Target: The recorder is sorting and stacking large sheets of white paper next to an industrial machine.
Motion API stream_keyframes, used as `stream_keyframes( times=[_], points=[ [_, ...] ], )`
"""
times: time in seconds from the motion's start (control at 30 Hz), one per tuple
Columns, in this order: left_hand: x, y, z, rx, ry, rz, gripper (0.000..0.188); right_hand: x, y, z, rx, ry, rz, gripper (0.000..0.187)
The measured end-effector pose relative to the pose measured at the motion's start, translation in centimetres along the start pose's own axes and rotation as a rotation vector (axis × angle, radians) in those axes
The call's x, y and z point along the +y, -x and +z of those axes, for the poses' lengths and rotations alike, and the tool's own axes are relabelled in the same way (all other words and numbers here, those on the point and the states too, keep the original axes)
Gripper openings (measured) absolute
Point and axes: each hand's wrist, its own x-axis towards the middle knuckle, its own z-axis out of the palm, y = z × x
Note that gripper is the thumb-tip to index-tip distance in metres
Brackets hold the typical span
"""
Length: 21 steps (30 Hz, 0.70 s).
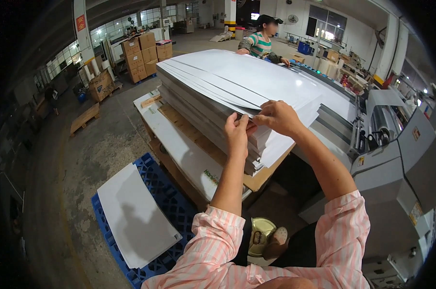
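A tall stack of large white paper sheets (pixel 198 79) stands in front of me, its upper sheets slightly fanned. At the near edge of the stack, my left hand (pixel 237 132) is closed on the rim of the top sheets, fingers bent and thumb up. Just right of it, my right hand (pixel 280 118) pinches the same sheets from above, its fingertips partly hidden. Between the hands and the pile the sheet edge lifts a little, leaving a dark gap. How many sheets are held I cannot tell.
A grey machine (pixel 391 168) stands close on my right. Below left, a blue pallet (pixel 102 216) bears a smaller pile of white sheets (pixel 136 212). Another person (pixel 261 43) is at the stack's far side. Cardboard boxes (pixel 141 53) and a wooden pallet (pixel 85 118) stand farther left.
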Motion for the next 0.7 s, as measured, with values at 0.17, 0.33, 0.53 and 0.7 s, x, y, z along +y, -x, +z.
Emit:
stream_keyframes(
  times=[0.17,0.33,0.53,0.7],
  points=[
    [-0.1,-0.4,-0.6,0.008,-0.066,0.027,0.052,-1.8,0.0,0.1,0.216,0.350,0.028,0.029],
    [0.2,-0.3,0.0,0.073,-0.042,0.038,0.058,0.6,-0.6,0.8,0.563,0.449,-0.247,0.028],
    [-0.2,-0.3,1.3,0.237,-0.395,0.271,0.044,2.9,0.2,1.0,0.487,0.215,-0.399,0.020],
    [0.3,0.0,-0.4,-0.008,-0.469,0.042,0.023,2.5,-3.5,0.9,0.216,-0.582,0.108,0.035]
  ],
)
